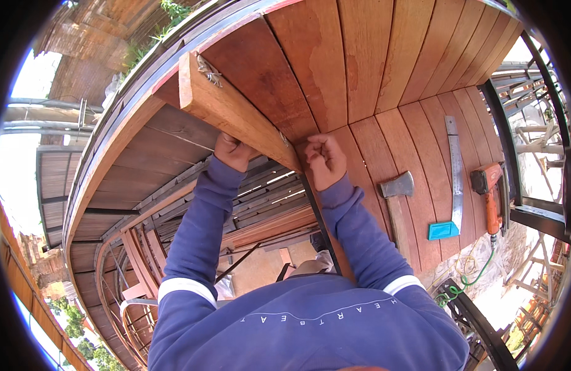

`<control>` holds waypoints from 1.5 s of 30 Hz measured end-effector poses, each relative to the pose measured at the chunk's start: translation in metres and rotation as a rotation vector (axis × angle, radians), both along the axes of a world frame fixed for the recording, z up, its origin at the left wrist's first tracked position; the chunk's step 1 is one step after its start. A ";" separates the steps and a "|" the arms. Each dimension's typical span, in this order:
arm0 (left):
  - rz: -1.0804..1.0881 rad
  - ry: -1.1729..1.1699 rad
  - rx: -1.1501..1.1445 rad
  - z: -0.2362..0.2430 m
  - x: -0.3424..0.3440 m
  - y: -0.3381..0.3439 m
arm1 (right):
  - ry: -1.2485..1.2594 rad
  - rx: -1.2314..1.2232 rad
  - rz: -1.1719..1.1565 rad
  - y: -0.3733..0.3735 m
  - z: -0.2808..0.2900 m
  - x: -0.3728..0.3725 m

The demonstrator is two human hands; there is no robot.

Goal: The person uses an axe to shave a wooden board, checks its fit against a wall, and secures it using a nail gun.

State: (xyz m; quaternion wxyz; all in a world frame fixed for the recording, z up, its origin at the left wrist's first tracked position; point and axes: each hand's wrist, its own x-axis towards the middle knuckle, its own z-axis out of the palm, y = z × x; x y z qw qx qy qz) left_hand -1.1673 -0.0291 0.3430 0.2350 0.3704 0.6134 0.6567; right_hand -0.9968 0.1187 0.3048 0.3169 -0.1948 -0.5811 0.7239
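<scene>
A thick wooden plank (236, 114) stands on edge, slanting from the upper left toward the middle. My left hand (233, 152) is closed at its lower edge, with part of the fingers hidden by the wood. Just right of the plank's near end is my right hand (326, 162), its fingers curled in over the reddish-brown boards. Whether anything small lies between those fingers cannot be made out. Behind the plank, a panel of fitted boards (322, 52) rises and meets the boarded surface (384, 139) on the right.
To the right lie a hatchet (397, 185), a try square (454, 179) with a turquoise handle and an orange-red power tool (488, 191) joined to a green coiled hose (468, 283). A curved wooden rim (81, 207) bounds the left side. Below my arms are stacked slats (276, 191).
</scene>
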 end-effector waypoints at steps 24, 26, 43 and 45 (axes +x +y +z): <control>0.207 0.136 0.067 0.024 0.008 0.013 | -0.182 0.895 -0.048 -0.013 0.020 0.000; 0.243 0.224 0.024 0.016 0.007 0.012 | -0.201 0.893 -0.035 -0.013 0.021 0.001; 0.247 0.123 0.124 -0.016 0.005 0.009 | -0.194 0.841 -0.063 -0.008 0.019 -0.006; 0.271 -0.026 0.237 -0.021 0.007 0.012 | -0.149 0.766 -0.078 -0.011 0.027 -0.007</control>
